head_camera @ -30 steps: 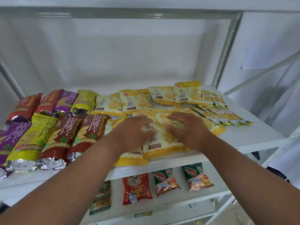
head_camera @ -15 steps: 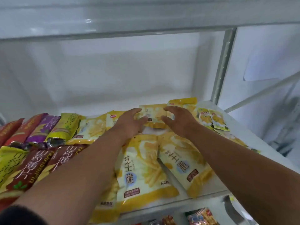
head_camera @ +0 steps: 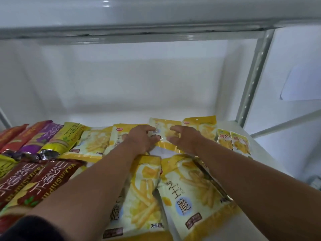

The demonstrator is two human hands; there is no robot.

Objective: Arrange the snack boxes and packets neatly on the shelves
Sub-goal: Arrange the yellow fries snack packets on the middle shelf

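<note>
both hands hold one yellow chip packet [head_camera: 165,134] in the back row of the white shelf [head_camera: 260,153]. the left hand [head_camera: 141,140] grips its left side, with the thumb on top near the label and the fingers curled at the lower edge. the right hand [head_camera: 184,139] pinches its right side, thumb and fingers bent around the edge. half a second ago both hands were flatter on this packet, and now the fingers are more curled, and the packet sits a bit farther back than its neighbours.

more yellow packets lie in the same row: one just left of the left hand [head_camera: 119,136], another further left [head_camera: 92,143], and one to the right behind the right hand [head_camera: 205,126]. two small yellow sachets [head_camera: 232,141] lie near the right edge of the shelf.

two big yellow chip packets lie side by side under the arms, the left one [head_camera: 142,197] and the right one [head_camera: 191,193], touching along their edges. they look the same as before.

on the left are long packets: red [head_camera: 26,134], purple [head_camera: 41,138] and green-yellow [head_camera: 67,134] at the back, and dark red ones [head_camera: 43,181] in front.

a grey metal post [head_camera: 255,75] stands at the right back corner. the shelf above [head_camera: 156,18] now fills more of the top of the view than it did before.
</note>
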